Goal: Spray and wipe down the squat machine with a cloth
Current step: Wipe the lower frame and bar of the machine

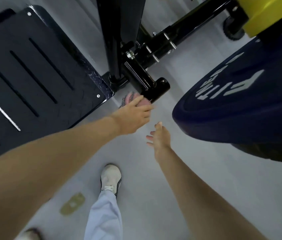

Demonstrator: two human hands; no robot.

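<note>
cloth (pixel 130 98) blurred, mostly hidden under left hand (pixel 134 116), blue weight plate (pixel 240 111) cut by right edge

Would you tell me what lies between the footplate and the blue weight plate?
In the head view, the left hand grips a pink cloth by the black tube, over grey floor.

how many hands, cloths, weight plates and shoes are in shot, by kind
hands: 2, left hand and right hand
cloths: 1, pink cloth
weight plates: 2, blue plate and yellow plate
shoes: 2, white shoe and second shoe
total: 7
</note>
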